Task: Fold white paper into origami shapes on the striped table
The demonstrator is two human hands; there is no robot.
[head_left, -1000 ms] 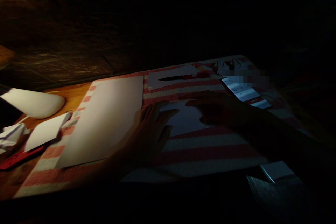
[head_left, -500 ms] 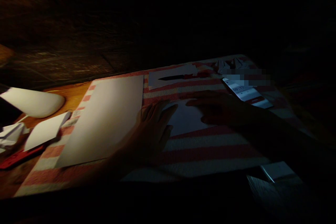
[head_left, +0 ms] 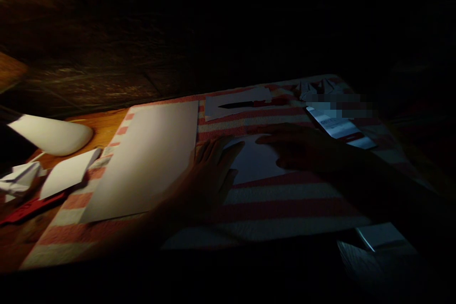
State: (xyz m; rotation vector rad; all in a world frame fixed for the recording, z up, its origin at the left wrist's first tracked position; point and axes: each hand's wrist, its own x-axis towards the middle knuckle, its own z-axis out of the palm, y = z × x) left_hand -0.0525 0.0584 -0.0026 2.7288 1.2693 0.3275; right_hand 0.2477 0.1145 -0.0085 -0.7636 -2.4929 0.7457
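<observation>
In the head view, the paper sheet (head_left: 254, 164) lies at frame centre between left hand (head_left: 210, 168) and right hand (head_left: 302, 149), thumbs spread from fingers. Likely light and easily creased, it suits flat fingertips along its edges.

A white lamp (head_left: 57, 137) is at the left; a knife (head_left: 235, 104) lies far back, a lit phone (head_left: 342, 128) right, beyond it apparently folded papers (head_left: 307, 90), dimly lit.

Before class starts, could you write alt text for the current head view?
Left hand and right hand reach over a paper sheet on a striped towel in dim light. A larger sheet lies left; a knife and lit smartphone lie beyond.
</observation>
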